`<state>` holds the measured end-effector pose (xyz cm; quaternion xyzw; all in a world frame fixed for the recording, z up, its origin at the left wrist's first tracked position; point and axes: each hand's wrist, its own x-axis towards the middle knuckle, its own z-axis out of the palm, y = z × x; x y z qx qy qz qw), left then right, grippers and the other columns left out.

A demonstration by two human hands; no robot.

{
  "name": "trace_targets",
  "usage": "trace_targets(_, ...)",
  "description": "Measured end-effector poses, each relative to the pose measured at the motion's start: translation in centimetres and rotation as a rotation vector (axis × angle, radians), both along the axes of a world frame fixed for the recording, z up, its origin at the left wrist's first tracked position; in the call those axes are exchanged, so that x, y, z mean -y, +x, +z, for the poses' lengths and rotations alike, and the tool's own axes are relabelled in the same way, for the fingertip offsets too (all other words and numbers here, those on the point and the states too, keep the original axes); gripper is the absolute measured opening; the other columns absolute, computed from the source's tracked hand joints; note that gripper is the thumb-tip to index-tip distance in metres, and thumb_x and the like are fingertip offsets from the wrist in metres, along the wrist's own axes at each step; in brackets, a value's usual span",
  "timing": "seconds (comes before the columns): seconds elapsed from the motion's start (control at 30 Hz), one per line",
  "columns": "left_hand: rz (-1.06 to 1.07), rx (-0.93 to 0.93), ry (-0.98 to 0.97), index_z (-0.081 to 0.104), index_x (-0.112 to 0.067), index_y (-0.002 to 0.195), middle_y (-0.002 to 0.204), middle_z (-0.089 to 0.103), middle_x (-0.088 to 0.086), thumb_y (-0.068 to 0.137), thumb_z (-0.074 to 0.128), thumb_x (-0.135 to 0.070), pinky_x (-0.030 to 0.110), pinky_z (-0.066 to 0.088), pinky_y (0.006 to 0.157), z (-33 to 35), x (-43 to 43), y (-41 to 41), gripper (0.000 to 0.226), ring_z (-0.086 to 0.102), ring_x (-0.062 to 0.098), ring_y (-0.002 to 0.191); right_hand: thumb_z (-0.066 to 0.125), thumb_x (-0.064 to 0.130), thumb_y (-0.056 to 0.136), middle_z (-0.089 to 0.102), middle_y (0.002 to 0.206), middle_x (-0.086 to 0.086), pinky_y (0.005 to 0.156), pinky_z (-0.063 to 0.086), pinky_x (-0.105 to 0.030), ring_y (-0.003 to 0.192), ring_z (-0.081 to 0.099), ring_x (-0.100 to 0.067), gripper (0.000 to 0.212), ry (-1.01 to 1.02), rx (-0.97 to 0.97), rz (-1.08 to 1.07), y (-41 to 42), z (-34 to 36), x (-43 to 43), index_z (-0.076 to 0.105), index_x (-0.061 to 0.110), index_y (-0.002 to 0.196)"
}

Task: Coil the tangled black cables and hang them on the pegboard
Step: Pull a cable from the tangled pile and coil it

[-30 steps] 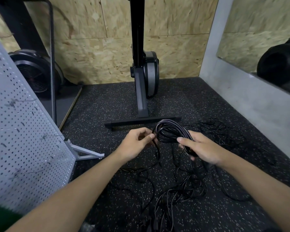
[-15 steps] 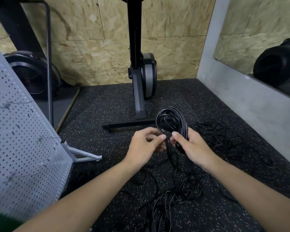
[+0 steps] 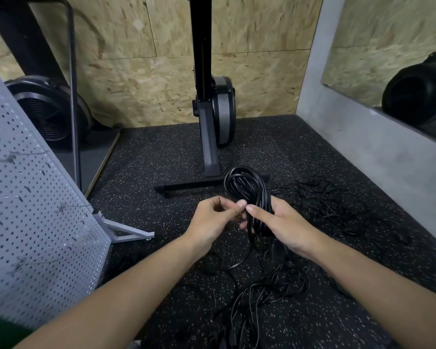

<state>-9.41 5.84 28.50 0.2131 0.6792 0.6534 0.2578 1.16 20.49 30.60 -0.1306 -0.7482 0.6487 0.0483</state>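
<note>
The right hand (image 3: 285, 226) has its grip closed around a bundle of black cable (image 3: 248, 190), thumb laid across the front and fingers wrapped behind, so the looped top of the coil stands above the grip and its lower part runs down through the palm. The left hand (image 3: 215, 217) sits just beside that grip, its thumb and fingertips pinched together against the bundle at the point where the right thumb ends; whether it pinches one strand or only presses on the bundle cannot be told. Compared with half a second ago, the two hands are tighter together, thumb tips nearly touching, and the coil stands a little more upright over the right grip; a second ago the hands were apart, with the left holding a strand off to the side. Below the grip, loose tangled cables (image 3: 267, 290) lie spread over the speckled floor (image 3: 161, 159), one strand rising from them into the bundle. The pegboard (image 3: 33, 222) stands well apart from the grip, on the left-hand side, leaning on its metal foot (image 3: 126, 230), with nothing black hung on it.
</note>
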Motion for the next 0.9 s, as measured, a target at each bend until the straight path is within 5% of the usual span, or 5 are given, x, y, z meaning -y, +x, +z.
trace_targets(0.2,-0.388,0.181,-0.199,0.066,-0.015,0.129,0.12,0.076,0.004,0.108,0.045,-0.051,0.037,0.059,0.095,-1.0,-0.1,0.3,0.047,0.075,0.026,0.109,0.063,0.022,0.103,0.069,0.079,-0.007,0.075,0.059,-0.034,0.079,0.07,-0.024,0.016,-0.146,-0.083,-0.204,-0.5,0.4,-0.9,0.062,0.006,0.101)
trace_targets(0.37,-0.491,-0.05,-0.176,0.065,0.0,0.12,0.115,0.071,0.015,0.106,0.058,-0.013,0.027,0.06,0.08,-1.4,-0.3,0.7,0.02,0.072,0.016,0.089,0.065,0.02,0.101,0.065,0.085,-0.015,0.081,0.061,-0.051,0.076,0.071,-0.028,0.017,-0.314,-0.08,-0.254,-0.3,0.6,-1.5,0.06,0.004,0.106)
trace_targets(0.5,-0.487,-0.208,-0.2,0.07,-0.01,0.116,0.107,0.071,0.006,0.094,0.076,-0.012,0.032,0.053,0.104,-1.5,-0.6,1.0,0.022,0.069,0.013,0.102,0.067,0.02,0.101,0.065,0.088,-0.014,0.087,0.055,-0.06,0.08,0.068,-0.031,0.016,-0.302,-0.104,-0.256,-0.3,0.6,-1.4,0.062,0.006,0.104)
trace_targets(0.67,-0.371,-0.635,-0.384,0.067,-0.025,0.094,0.091,0.069,-0.005,0.098,0.07,-0.038,0.033,0.049,0.083,-1.4,-0.3,0.2,0.014,0.061,0.013,0.083,0.063,0.015,0.103,0.063,0.08,-0.011,0.077,0.058,-0.047,0.068,0.067,-0.022,0.01,-0.219,-0.157,-0.31,-0.2,1.4,-1.9,0.06,0.006,0.102)
trace_targets(0.9,-0.309,-1.189,-0.611,0.07,-0.026,0.106,0.103,0.071,-0.009,0.102,0.057,-0.051,0.037,0.053,0.081,-0.1,-0.1,-0.6,0.029,0.06,0.016,0.099,0.061,0.021,0.104,0.066,0.078,-0.008,0.073,0.054,-0.038,0.063,0.069,-0.02,0.014,0.04,-0.098,-0.414,0.0,1.0,-3.8,0.059,0.006,0.103)
